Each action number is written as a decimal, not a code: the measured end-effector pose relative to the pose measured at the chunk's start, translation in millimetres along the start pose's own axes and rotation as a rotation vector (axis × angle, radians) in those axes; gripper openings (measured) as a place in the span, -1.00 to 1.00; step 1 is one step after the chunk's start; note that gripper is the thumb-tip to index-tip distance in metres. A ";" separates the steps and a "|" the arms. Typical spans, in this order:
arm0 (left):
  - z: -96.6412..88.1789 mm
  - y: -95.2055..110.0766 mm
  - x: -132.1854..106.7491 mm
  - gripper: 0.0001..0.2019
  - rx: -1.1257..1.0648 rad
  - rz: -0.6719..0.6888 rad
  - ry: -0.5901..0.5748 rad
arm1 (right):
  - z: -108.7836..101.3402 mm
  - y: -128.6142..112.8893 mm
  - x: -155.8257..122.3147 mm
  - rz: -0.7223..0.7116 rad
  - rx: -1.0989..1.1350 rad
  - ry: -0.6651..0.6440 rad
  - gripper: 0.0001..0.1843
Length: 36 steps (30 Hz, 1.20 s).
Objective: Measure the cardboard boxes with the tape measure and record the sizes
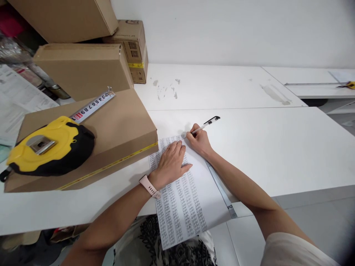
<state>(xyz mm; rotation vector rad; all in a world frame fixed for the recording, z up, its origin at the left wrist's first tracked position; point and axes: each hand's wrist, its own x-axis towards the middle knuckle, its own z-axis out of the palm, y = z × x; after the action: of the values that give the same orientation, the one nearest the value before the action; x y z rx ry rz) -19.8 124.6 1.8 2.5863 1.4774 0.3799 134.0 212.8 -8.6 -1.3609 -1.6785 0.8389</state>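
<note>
My right hand [199,141] grips a pen [206,123] with a clear barrel and black clip, its tip end down at the top of a paper sheet [210,199]. Columns of small handwriting fill the sheet's left and middle; its right part is blank. My left hand [172,161] lies flat on the written columns, fingers stretched and thumb out to the side, and holds nothing. A pale pink watch band [150,186] circles the left wrist. Under the sheet's right edge shows a bluish printed strip [231,210]. The sheet's lower end hangs over the table edge.
A cardboard box [124,122] stands close left of the paper, bearing a yellow and black tape measure [52,146] with its blade partly out. More boxes [83,66] are stacked behind. The white table [277,147] extends right, with another tape measure [350,85] far off.
</note>
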 end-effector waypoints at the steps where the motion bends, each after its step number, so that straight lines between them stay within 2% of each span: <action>1: 0.4 -0.4 0.0 -0.40 -0.001 0.003 0.005 | 0.0 0.2 0.0 -0.001 -0.003 0.001 -0.80; 8: 1.0 -0.5 -0.1 -0.41 -0.007 0.011 0.010 | -0.1 -1.9 -0.1 0.010 0.000 -0.005 -0.78; 11: 0.6 -1.2 -1.2 -0.42 -0.028 0.006 0.016 | -4.4 1.0 4.0 -0.016 -0.008 0.047 -0.77; 14: 2.7 -3.7 -1.4 -0.41 -0.047 0.007 0.016 | -14.4 9.0 9.9 -0.160 -0.097 0.102 -0.85; 16: 4.0 -4.3 -0.2 -0.45 -0.067 0.002 0.026 | -22.9 15.0 11.5 -0.291 -0.256 0.052 -0.85; 18: 0.8 -1.6 0.5 -0.54 -0.084 -0.007 0.078 | -30.6 19.9 9.4 -0.376 -0.454 -0.038 -0.74; 20: -11.2 5.0 -3.6 -0.67 -0.090 0.008 0.210 | -35.9 23.9 3.9 -0.407 -0.618 -0.111 -0.60; 22: -32.7 13.7 -16.8 -0.77 -0.079 0.037 0.436 | -38.4 27.5 -2.9 -0.421 -0.706 -0.146 -0.48; 24: -60.1 20.5 -40.3 -0.78 -0.036 0.029 0.686 | -39.2 30.6 -9.2 -0.437 -0.721 -0.137 -0.38; 26: -88.5 20.3 -70.1 -0.71 0.060 -0.069 0.871 | -39.6 31.9 -13.9 -0.430 -0.699 -0.071 -0.36; 28: -114.0 10.4 -98.8 -0.64 0.165 -0.230 0.996 | -40.4 30.3 -16.7 -0.403 -0.657 0.025 -0.41; 31: -142.4 -16.3 -126.9 -0.38 0.224 -0.433 1.016 | -41.1 22.4 -17.8 -0.370 -0.580 0.150 -0.48; 34: -159.1 -39.9 -135.1 -0.07 0.120 -0.630 0.876 | -38.6 9.0 -16.6 -0.384 -0.505 0.185 -0.53; 36: -165.6 -49.6 -134.5 -0.01 0.033 -0.737 0.768 | -35.0 -3.8 -15.3 -0.415 -0.454 0.168 -0.57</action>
<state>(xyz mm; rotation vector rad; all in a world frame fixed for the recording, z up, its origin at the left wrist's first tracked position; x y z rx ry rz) -173.4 33.2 128.4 1.7421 2.5080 1.3040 164.9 197.3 8.2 -1.2557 -1.9916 0.1041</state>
